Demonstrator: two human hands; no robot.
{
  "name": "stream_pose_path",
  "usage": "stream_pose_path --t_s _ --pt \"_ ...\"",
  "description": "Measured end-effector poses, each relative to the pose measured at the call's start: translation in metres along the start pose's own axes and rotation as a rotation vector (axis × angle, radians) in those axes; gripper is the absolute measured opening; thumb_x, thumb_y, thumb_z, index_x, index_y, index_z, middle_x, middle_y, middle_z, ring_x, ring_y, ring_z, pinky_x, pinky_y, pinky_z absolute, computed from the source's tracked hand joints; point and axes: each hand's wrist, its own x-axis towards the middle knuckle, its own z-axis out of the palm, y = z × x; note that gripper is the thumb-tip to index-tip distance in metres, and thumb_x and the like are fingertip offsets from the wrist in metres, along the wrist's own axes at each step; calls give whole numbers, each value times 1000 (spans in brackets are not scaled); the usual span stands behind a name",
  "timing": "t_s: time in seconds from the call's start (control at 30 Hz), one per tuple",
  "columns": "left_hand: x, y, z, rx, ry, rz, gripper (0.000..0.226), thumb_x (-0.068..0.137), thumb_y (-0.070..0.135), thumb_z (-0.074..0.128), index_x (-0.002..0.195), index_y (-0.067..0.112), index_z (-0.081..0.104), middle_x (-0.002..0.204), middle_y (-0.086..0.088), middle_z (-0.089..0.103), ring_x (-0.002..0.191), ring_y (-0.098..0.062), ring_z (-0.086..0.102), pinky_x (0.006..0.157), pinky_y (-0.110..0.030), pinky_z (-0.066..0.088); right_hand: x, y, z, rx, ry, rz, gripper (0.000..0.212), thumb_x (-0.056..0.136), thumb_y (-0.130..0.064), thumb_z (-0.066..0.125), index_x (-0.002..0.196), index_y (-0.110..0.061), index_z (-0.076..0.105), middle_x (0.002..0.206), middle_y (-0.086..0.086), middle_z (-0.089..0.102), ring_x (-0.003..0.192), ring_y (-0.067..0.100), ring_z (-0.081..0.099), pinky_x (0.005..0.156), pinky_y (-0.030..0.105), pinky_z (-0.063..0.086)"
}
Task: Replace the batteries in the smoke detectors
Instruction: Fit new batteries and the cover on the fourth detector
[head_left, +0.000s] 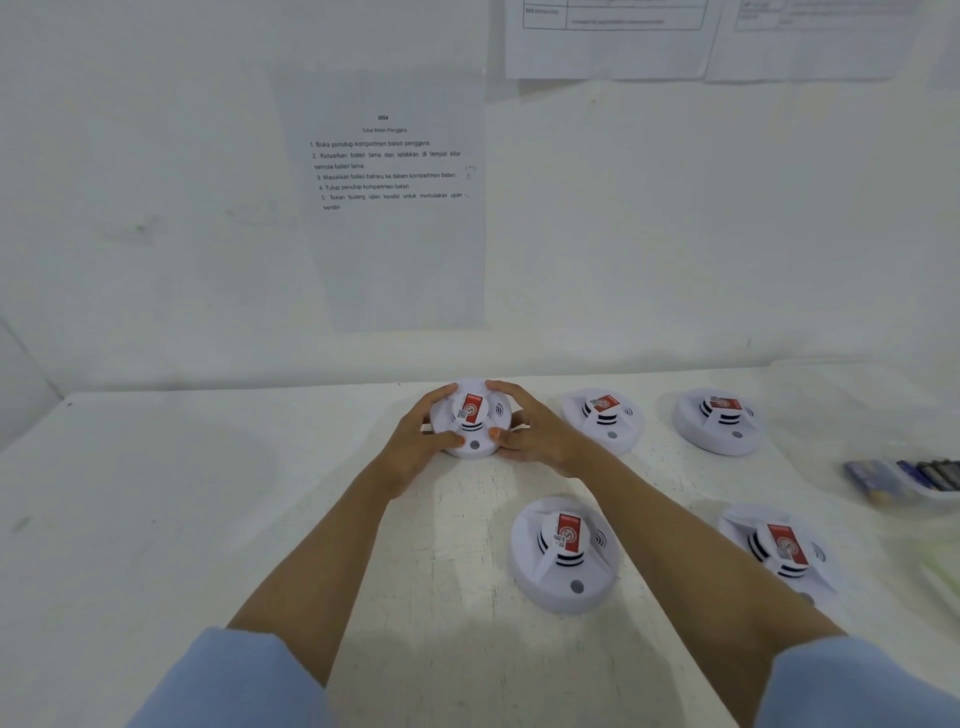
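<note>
Several round white smoke detectors with red labels lie on the white table (208, 493). Both my hands hold the far-middle detector (471, 422) near the wall. My left hand (423, 439) grips its left rim, fingers curled over the top and thumb on the front edge. My right hand (524, 431) grips its right rim the same way. Other detectors lie to its right (605, 420), at the far right (719, 420), in front of me (563, 553) and, partly behind my right forearm, at the near right (782, 545).
A clear tray of dark batteries (906, 480) sits at the right table edge. Something pale green (943, 566) shows below it. An instruction sheet (387, 171) and other papers hang on the white wall behind the table.
</note>
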Motion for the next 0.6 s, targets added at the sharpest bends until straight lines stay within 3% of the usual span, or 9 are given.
stream_pose_path --t_s 0.33,0.6 --pt "-1 1 1 -4 1 7 59 82 -2 62 133 20 43 132 -4 50 114 -19 51 81 -19 53 -2 -2 1 9 3 1 57 89 -8 57 138 -24 31 101 -1 53 91 14 57 75 22 55" --pt "-1 0 1 -4 3 -7 60 83 0 63 136 19 41 134 -4 49 118 -22 49 87 -23 52 -3 -3 2 13 2 -1 56 90 -6 56 138 -22 31 100 -4 54 89 10 57 70 17 56"
